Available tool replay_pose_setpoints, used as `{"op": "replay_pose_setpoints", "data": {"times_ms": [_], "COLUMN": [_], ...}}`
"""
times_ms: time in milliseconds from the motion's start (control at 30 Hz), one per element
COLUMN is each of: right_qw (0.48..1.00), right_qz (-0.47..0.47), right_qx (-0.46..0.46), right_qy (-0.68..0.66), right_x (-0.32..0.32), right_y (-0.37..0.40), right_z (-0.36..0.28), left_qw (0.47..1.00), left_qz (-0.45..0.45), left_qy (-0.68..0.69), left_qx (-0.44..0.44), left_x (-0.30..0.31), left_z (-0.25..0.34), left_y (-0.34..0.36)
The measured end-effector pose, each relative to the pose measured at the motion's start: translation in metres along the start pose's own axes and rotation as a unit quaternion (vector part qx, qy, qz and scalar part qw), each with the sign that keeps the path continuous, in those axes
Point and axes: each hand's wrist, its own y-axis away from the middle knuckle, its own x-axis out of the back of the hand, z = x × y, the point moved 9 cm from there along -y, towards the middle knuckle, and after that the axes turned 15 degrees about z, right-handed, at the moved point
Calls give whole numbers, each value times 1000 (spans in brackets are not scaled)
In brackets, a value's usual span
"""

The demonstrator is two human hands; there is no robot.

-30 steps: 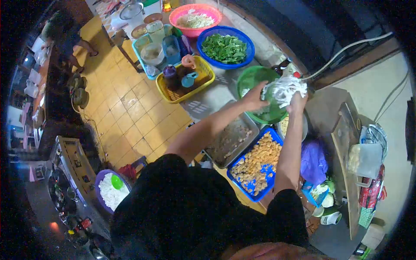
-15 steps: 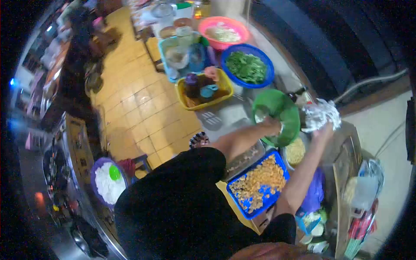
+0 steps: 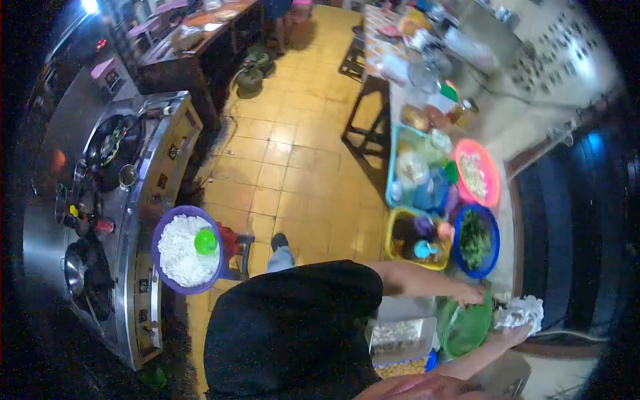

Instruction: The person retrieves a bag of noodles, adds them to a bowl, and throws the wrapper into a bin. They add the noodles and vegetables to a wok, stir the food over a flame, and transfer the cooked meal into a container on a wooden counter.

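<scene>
Fingers curled over the upper rim, my left hand (image 3: 472,294) grips a green basin (image 3: 469,328). Just right of the basin, my right hand (image 3: 519,333) is closed on a crumpled silvery-white bundle (image 3: 523,313); its exact material is unclear. A metal tray (image 3: 403,337) with small pale pieces lies left of the basin. Below it, partly hidden by my arm, is a blue tray (image 3: 431,362) of orange-brown pieces. Above my left hand are a blue basin (image 3: 475,241) of green leaves and a yellow tub (image 3: 399,248) with bottles.
A purple basin (image 3: 189,249) of white material with a green bowl stands on the left, beside a metal stove (image 3: 137,267) with woks. A pink basin (image 3: 477,173) and a light-blue tray (image 3: 393,163) are farther back. A person's legs (image 3: 281,32) show at the top.
The view has swung left, so the worktop and both hands appear lower. My left hand has moved from inside the green basin to its rim. My right hand still holds the crumpled bundle.
</scene>
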Motion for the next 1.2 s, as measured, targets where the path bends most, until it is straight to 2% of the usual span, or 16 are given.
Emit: {"op": "replay_pose_setpoints", "data": {"times_ms": [133, 167, 233, 300, 333, 467, 533, 700, 733, 800, 867, 1000, 1067, 1100, 1133, 1200], "right_qw": [998, 997, 989, 977, 968, 903, 853, 694, 657, 578, 499, 378, 337, 317, 176, 369], "right_qz": [-58, -82, -140, -198, -232, -400, -489, -678, -708, -758, -789, -794, -784, -783, -839, -800], "right_qx": [-2, -9, -32, -63, -79, -128, -142, -136, -127, -104, -77, -9, 4, -18, -349, -118], "right_qy": [-10, -11, -29, -45, -56, -92, -113, -201, -225, -285, -351, -475, -521, -535, -380, -459], "right_x": [-133, -174, -254, -328, -369, -535, -621, -814, -842, -889, -913, -918, -907, -902, -903, -876], "right_y": [61, 81, 124, 179, 208, 346, 431, 678, 729, 835, 926, 1074, 1147, 1183, 1257, 1318], "right_z": [13, 19, 34, 52, 60, 79, 75, 8, -14, -72, -141, -267, -302, -310, -288, -249], "left_qw": [972, 972, 961, 940, 960, 849, 834, 693, 675, 603, 533, 345, 291, 266, 244, 204], "left_qz": [-2, 19, -69, -29, 37, 246, 254, 383, 378, 559, 615, 779, 758, 765, 770, 763], "left_qy": [180, 190, 257, 330, 253, 466, 462, 459, 421, 334, 335, 335, 389, 413, 437, 450], "left_qx": [149, 137, 69, 77, -117, -30, -164, -403, -474, -461, -476, -403, -436, -416, -395, -417], "left_x": [127, 166, 236, 317, 384, 495, 570, 705, 722, 735, 751, 727, 692, 686, 682, 674], "left_z": [58, 57, 73, 76, 72, 173, 189, 226, 228, 215, 179, 62, 26, -1, -25, -49], "left_y": [108, 122, 160, 211, 215, 428, 479, 698, 746, 845, 913, 985, 991, 990, 992, 1000]}}
